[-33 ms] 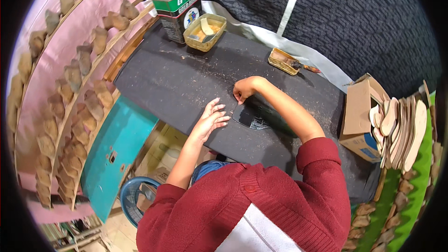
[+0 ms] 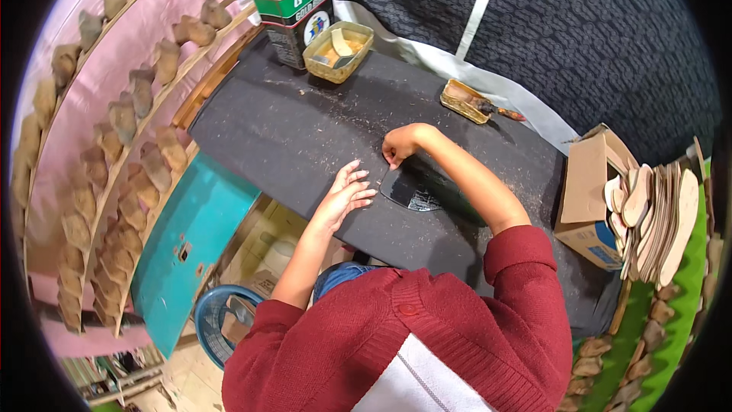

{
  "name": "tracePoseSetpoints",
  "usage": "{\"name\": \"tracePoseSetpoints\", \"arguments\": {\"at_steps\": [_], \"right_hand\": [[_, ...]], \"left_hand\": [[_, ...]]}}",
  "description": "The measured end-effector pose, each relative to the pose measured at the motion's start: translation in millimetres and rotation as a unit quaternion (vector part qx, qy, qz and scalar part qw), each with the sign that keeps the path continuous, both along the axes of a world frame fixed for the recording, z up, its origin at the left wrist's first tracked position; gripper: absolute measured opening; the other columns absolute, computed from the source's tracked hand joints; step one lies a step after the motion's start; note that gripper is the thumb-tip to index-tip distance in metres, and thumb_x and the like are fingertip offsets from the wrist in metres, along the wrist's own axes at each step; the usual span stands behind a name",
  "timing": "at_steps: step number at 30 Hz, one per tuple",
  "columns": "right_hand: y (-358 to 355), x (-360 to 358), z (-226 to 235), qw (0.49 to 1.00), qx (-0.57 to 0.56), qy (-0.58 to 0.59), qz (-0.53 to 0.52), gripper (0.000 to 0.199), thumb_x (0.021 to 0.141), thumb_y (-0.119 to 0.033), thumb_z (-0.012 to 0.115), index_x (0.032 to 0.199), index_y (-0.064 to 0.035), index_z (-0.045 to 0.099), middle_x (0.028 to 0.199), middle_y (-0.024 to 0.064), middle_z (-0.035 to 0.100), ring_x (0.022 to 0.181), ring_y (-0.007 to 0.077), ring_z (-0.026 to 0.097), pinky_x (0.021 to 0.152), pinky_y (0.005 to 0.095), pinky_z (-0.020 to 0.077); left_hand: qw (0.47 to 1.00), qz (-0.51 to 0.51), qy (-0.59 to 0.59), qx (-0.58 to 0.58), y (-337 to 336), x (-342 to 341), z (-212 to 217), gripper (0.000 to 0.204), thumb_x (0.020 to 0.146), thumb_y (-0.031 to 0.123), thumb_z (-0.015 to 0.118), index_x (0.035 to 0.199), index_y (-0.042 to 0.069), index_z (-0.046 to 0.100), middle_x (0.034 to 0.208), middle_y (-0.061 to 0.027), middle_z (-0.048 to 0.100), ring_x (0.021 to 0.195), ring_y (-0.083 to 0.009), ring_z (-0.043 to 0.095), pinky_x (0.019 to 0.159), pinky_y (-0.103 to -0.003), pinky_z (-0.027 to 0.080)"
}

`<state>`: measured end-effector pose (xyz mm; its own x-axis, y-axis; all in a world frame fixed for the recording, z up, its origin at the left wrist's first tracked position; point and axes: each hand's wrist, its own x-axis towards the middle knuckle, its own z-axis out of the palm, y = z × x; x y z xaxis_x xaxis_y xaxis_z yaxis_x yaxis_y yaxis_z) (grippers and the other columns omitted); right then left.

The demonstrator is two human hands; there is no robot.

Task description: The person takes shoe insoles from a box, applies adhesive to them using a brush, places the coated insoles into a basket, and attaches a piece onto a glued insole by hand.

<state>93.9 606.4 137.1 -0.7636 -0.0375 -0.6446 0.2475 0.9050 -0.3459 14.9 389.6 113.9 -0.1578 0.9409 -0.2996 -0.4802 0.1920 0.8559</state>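
A glossy black sheet with a rounded edge lies flat on the dark-covered table, partly under my right forearm. At its far left corner, my right hand is closed in a pinch, fingertips down. Whatever sits between those fingertips is hidden. My left hand hovers just left of the sheet, fingers spread and holding nothing.
Toward the back left stand a green and black metal can and a yellowish tub. A small tray with a brush lies at the back. Right: a cardboard box and stacked insoles. Shoe lasts line the left racks.
The whole view has shifted very slightly. Both hands and the black sheet keep their places.
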Motion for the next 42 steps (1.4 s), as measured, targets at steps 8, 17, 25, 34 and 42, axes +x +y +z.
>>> {"name": "tracePoseSetpoints", "arguments": {"at_steps": [8, 17, 25, 34, 42], "right_hand": [[-1, 15, 37, 0.992, -0.090, 0.083, -0.015, 0.020, 0.073, -0.020, 0.064, 0.079, -0.0023, 0.058, 0.070, 0.0034, 0.059, 0.066, 0.0124, 0.051, 0.063, 0.0281, 0.0415], [-19, 50, 108, 0.987, -0.055, 0.150, -0.004, 0.020, 0.072, -0.022, 0.064, 0.077, -0.0029, 0.059, 0.071, 0.0042, 0.061, 0.065, 0.0127, 0.054, 0.061, 0.0271, 0.0422], [-46, 72, 153, 0.948, -0.133, 0.290, 0.006, 0.015, 0.074, -0.015, 0.064, 0.072, -0.0026, 0.056, 0.065, -0.0018, 0.057, 0.061, 0.0044, 0.049, 0.057, 0.0215, 0.0409], [-136, 9, 172, 0.897, -0.183, 0.399, 0.059, 0.013, 0.076, -0.012, 0.061, 0.081, 0.0004, 0.061, 0.070, 0.0018, 0.059, 0.066, 0.0070, 0.053, 0.062, 0.0225, 0.0433], [-248, -63, 145, 0.856, -0.290, 0.397, 0.157, 0.017, 0.075, -0.015, 0.061, 0.082, -0.0005, 0.063, 0.072, 0.0088, 0.061, 0.065, 0.0127, 0.056, 0.062, 0.0270, 0.0439]], "left_hand": [[0.984, 0.054, 0.170, -0.024, -1, 19, 2, 0.035, 0.083, 0.028, 0.053, 0.111, 0.007, 0.052, 0.097, -0.0014, 0.059, 0.076, -0.0039, 0.049, 0.058, -0.016, 0.038], [0.956, 0.117, 0.259, 0.074, -2, 56, 32, 0.024, 0.078, 0.021, 0.062, 0.089, 0.000, 0.061, 0.078, -0.0026, 0.061, 0.073, -0.0068, 0.053, 0.067, -0.019, 0.041], [0.880, 0.256, 0.384, 0.114, -28, 77, 82, 0.016, 0.078, 0.017, 0.061, 0.082, 0.001, 0.062, 0.066, 0.0052, 0.053, 0.057, -0.0008, 0.042, 0.050, -0.015, 0.033], [0.730, 0.401, 0.551, 0.046, -124, 38, 148, 0.013, 0.076, 0.013, 0.060, 0.077, 0.000, 0.061, 0.058, 0.0037, 0.052, 0.051, -0.0016, 0.037, 0.045, -0.019, 0.031], [0.575, 0.475, 0.662, -0.077, -246, 28, 143, 0.015, 0.075, 0.018, 0.058, 0.076, 0.003, 0.062, 0.074, -0.0085, 0.062, 0.065, -0.0215, 0.053, 0.059, -0.029, 0.041]]}}
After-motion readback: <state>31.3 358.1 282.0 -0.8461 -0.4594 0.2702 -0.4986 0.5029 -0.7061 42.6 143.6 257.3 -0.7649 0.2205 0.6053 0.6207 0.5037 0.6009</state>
